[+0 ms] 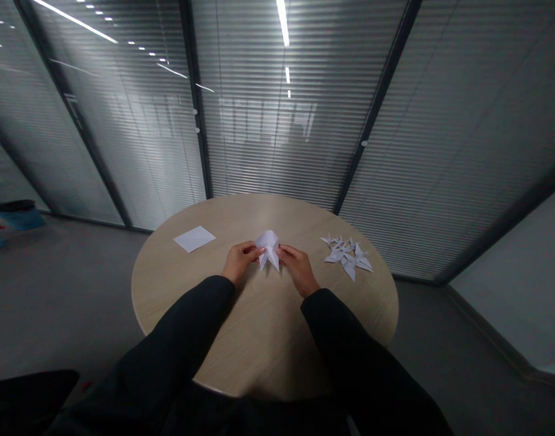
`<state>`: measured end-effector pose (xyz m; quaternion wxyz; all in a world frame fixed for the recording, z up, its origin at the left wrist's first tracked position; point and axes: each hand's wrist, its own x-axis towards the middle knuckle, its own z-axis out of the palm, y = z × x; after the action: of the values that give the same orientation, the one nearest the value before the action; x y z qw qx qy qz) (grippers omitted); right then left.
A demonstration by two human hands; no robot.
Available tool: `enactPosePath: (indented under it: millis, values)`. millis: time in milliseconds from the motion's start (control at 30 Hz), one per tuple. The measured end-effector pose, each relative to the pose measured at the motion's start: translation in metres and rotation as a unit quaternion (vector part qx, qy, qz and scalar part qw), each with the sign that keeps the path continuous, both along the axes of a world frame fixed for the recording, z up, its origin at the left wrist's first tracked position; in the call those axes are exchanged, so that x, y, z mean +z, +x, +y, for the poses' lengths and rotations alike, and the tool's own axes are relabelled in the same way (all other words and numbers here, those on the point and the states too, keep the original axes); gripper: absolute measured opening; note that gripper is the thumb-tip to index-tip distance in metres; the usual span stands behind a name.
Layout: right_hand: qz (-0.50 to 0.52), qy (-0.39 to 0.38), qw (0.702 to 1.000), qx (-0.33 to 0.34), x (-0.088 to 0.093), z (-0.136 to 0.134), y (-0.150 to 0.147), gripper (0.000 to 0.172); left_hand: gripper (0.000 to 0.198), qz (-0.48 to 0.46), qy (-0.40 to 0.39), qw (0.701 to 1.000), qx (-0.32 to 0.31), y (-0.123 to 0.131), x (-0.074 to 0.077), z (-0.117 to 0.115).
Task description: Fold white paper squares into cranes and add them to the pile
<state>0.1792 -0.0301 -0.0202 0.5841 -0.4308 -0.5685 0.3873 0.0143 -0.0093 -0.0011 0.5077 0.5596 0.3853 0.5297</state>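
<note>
**Folded paper sits right between two hands, its points toward the person**

The folded paper (269, 239) is in the middle of the table (259, 345), a bit toward the far side. It is longer from far to near than from side to side. Its wide, curved end points away from the person. Its two thin legs point back toward the person's body, with a gap between them.

The left hand (239, 260) has its grip on the left edge of the paper. The right hand (298, 267) has its grip on the right edge. Both grips are pinching the paper with thumb and fingers, so neither one is let go. The paper lies straight between them, and no hand is clearly nearer than the other. The legs hang down in the open space between the hands. I cannot tell if the paper touches the table or is held just above it.

Farther out, a flat white sheet (194, 239) lies to the left, apart from the left hand. On the right, past the right hand, is a pile of pointy folded paper shapes (345, 257). They overlap, so I cannot count them well. Beyond the table are window blinds (268, 145).
</note>
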Motion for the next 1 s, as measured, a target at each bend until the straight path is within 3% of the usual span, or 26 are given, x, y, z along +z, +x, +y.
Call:
enactPosePath:
  millis: [267,633,800,1000]
  values:
    - [-0.117,0.098,0.987,-0.041,0.0007,-0.0017,0.0027,0.026,0.032,0.101,0.095,0.989,0.051,-0.0050,0.0000,-0.0061]
    - [-0.220,0.165,0.961,-0.037,0.0067,-0.0069,0.0024,0.025,0.038,0.188,0.161,0.968,0.048,-0.0087,-0.0010,-0.0074]
    - [-0.214,0.161,0.963,-0.039,0.0075,-0.0073,0.0018,0.024,0.039,0.204,0.181,0.961,0.053,-0.0093,-0.0038,-0.0060]
    - [-0.159,0.092,0.983,-0.031,0.0076,-0.0074,0.0011,0.026,0.034,0.195,0.205,0.956,0.078,-0.0076,-0.0023,-0.0076]
